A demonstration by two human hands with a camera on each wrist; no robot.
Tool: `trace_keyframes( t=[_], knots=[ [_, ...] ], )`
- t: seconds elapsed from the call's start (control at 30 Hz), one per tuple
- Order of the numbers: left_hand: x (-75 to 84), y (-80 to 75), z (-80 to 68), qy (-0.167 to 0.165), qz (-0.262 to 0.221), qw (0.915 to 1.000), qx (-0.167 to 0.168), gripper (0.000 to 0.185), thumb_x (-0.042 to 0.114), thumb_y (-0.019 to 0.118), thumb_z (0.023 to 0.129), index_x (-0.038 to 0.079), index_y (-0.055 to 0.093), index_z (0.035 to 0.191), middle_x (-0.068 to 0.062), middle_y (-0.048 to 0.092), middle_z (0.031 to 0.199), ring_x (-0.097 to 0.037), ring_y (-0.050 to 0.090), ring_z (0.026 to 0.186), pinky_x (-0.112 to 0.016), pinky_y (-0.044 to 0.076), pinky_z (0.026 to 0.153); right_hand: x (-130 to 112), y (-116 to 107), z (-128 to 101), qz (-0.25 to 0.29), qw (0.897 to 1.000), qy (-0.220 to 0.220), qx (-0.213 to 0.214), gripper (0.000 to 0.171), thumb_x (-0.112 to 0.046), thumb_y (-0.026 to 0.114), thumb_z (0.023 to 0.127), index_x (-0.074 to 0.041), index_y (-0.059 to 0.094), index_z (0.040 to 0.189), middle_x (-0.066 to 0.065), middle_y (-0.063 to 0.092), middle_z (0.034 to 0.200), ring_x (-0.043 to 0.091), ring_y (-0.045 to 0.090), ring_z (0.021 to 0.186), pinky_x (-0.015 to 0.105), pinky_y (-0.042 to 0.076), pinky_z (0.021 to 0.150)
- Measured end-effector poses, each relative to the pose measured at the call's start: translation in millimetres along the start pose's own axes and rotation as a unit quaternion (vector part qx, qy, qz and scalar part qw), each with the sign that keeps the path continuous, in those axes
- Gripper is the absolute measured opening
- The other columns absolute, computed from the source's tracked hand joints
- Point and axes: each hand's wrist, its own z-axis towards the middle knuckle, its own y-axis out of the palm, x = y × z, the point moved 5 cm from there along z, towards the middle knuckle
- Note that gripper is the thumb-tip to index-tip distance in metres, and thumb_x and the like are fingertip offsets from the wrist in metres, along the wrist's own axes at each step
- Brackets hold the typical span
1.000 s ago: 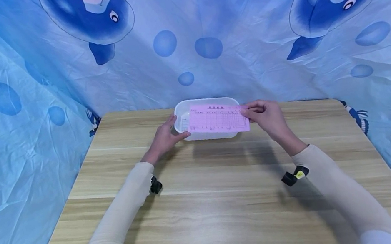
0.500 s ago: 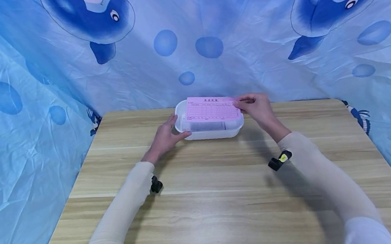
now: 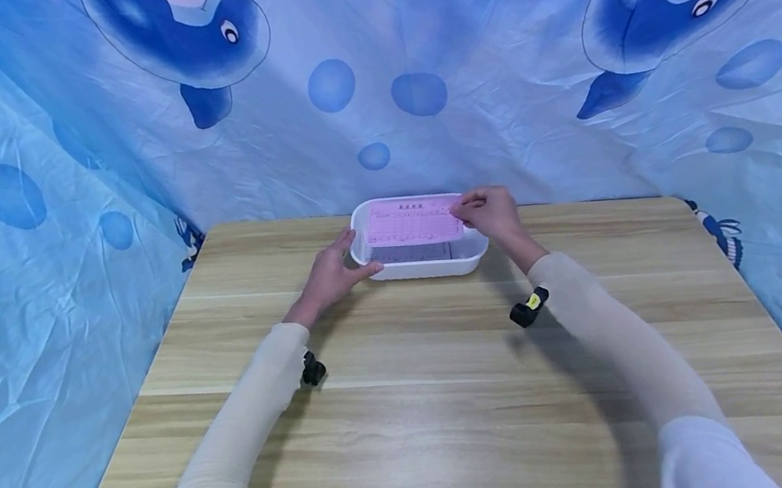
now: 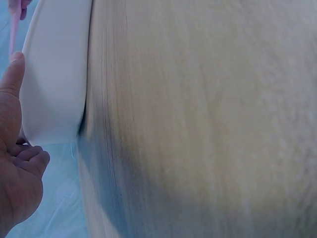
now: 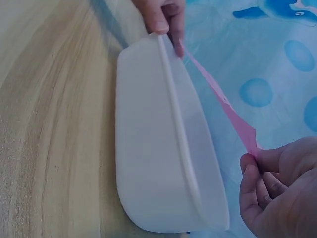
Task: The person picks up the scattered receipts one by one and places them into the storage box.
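Observation:
A white plastic tub (image 3: 433, 270) stands at the far edge of the table. At its left end my left hand (image 3: 328, 279) grips it, thumb over the front rim and fingers at the end. The right wrist view shows the same left hand (image 5: 161, 20) at the tub's far end. My right hand (image 3: 495, 216) pinches the right edge of a pink printed slip (image 3: 409, 224) between thumb and fingertips. In the right wrist view the pink slip (image 5: 223, 101) slants, seen nearly edge-on, above the opening. Below it, inside the tub, lies a greyish printed sheet (image 3: 411, 254).
A light wooden table (image 3: 401, 411) spreads in front of the tub. Blue cloth with dolphins (image 3: 369, 45) hangs close behind it and along the sides. Black cameras (image 3: 313, 368) sit at both wrists.
My right hand has moved left and slightly up with the pink slip, from in front of the tub's rim to over its opening. The greyish sheet came into fuller view. My left hand stayed put.

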Motion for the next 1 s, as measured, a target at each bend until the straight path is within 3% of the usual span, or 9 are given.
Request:
trace_keyframes(
  t=[0.27, 0.53, 0.8, 1.0],
  knots=[
    [1.5, 0.0, -1.9, 0.001, -0.003, 1.0000, -0.004, 0.105, 0.049, 0.083, 0.083, -0.004, 0.030, 0.157, -0.022, 0.023, 0.166, -0.035, 0.023, 0.154, -0.045, 0.025, 0.126, 4.7, 14.2, 6.4, -0.032, 0.999, -0.001, 0.001, 0.018, -0.012, 0.078, 0.091, 0.001, 0.076, 0.103, 0.019, 0.077, 0.099, 0.009, 0.070, 0.066, 0.035, 0.064, 0.074],
    [1.9, -0.2, -2.1, 0.010, 0.000, 0.9999, -0.001, 0.104, 0.046, 0.083, 0.083, -0.003, 0.030, 0.157, -0.023, 0.024, 0.166, -0.035, 0.024, 0.154, -0.046, 0.024, 0.126, 8.6, 27.4, 8.6, -0.020, 1.000, 0.007, -0.023, 0.020, -0.007, 0.077, 0.090, 0.006, 0.073, 0.105, 0.023, 0.075, 0.099, 0.029, 0.075, 0.079, 0.046, 0.064, 0.081],
    [0.0, 1.0, -0.9, -0.001, 0.006, 1.0000, -0.007, 0.104, 0.047, 0.083, 0.084, -0.003, 0.029, 0.157, -0.021, 0.023, 0.167, -0.033, 0.022, 0.155, -0.044, 0.023, 0.126, 14.5, 35.0, 11.7, -0.040, 0.999, 0.003, -0.019, 0.017, -0.009, 0.077, 0.090, 0.004, 0.075, 0.101, 0.022, 0.076, 0.094, 0.009, 0.067, 0.059, 0.045, 0.064, 0.078],
    [0.3, -0.1, -2.7, -0.007, 0.002, 1.0000, -0.005, 0.103, 0.048, 0.082, 0.085, -0.004, 0.030, 0.157, -0.021, 0.023, 0.166, -0.033, 0.023, 0.154, -0.045, 0.025, 0.126, 15.0, 35.3, 11.3, -0.036, 0.999, -0.005, -0.017, 0.019, -0.011, 0.074, 0.093, 0.005, 0.074, 0.104, 0.024, 0.075, 0.097, 0.027, 0.075, 0.074, 0.046, 0.064, 0.079]
  ],
)
